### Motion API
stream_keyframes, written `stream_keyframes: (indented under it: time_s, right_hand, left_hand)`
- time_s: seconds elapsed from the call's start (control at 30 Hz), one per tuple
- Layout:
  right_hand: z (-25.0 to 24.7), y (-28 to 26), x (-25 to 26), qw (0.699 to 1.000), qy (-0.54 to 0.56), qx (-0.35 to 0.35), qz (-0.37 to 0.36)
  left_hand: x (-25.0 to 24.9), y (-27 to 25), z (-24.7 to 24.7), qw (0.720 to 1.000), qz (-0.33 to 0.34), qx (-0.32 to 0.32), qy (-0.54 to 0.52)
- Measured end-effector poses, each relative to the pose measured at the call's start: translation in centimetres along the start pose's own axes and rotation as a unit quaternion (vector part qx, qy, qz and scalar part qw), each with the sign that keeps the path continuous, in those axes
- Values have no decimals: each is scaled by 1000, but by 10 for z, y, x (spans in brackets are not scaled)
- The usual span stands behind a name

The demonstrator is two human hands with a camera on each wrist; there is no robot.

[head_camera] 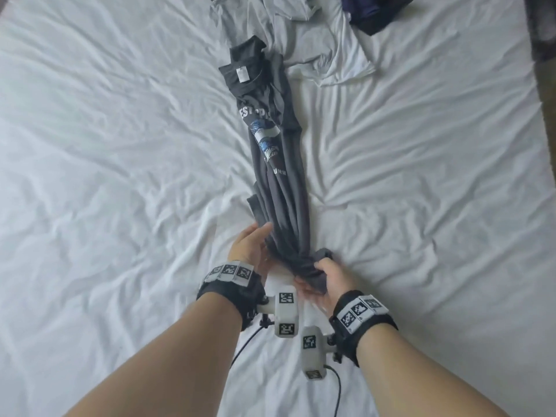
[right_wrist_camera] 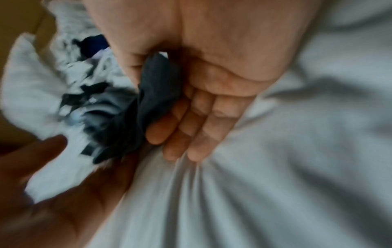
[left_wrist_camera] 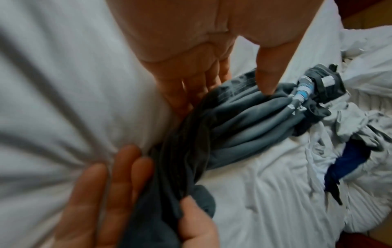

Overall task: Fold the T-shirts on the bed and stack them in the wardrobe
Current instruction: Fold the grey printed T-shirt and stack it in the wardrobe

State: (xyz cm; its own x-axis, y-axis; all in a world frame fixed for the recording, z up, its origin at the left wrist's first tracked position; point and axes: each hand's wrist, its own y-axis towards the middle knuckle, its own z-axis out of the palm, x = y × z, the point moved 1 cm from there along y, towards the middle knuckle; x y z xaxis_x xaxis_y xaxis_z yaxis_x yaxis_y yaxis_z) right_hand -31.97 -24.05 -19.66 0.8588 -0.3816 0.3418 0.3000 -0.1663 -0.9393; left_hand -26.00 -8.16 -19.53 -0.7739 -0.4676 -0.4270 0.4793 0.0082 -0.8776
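1. Hands first: the right hand (head_camera: pixel 326 276) grips the near end of the gray shirt (head_camera: pixel 278 179). The left hand (head_camera: pixel 251 246) has straight fingers under it, thumb on top.
2. Shirt lies bunched long on the white bed sheet (head_camera: pixel 105 145).
3. White shirt (head_camera: pixel 316 46) and dark clothes (head_camera: pixel 373 10) lie at the far end.

We see a dark grey T-shirt (head_camera: pixel 279 164) with white lettering and a blue-and-white print, lying on a white bed sheet (head_camera: pixel 120 145). Beyond it are a white T-shirt (head_camera: pixel 319 46) and a navy garment (head_camera: pixel 373 10). Our black wristbands (head_camera: pixel 231 288) carry black-and-white square markers.
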Motion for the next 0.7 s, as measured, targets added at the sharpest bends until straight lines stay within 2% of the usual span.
stream_keyframes:
  time_s: [0.07,0.2,0.3,0.4,0.6,0.7]
  right_hand:
    - [5,12,-7,999,20,-28,-8]
    - [10,24,-11,999,6,-25,-37]
    - [10,29,-11,998,3,-30,-54]
    - [8,30,-10,998,-4,-20,-55]
    - [5,29,-10,998,-19,0,-53]
    - [4,31,-12,998,-24,2,-62]
  left_hand:
    - [0,7,-4,1000,3,-6,-9]
    - [7,12,-8,999,-5,28,-36]
    - [13,27,-12,999,6,-27,-19]
    - [19,45,-18,998,20,-53,-4]
    - [23,50,-22,999,22,-17,-28]
    - [26,53,-22,999,37,-22,-28]
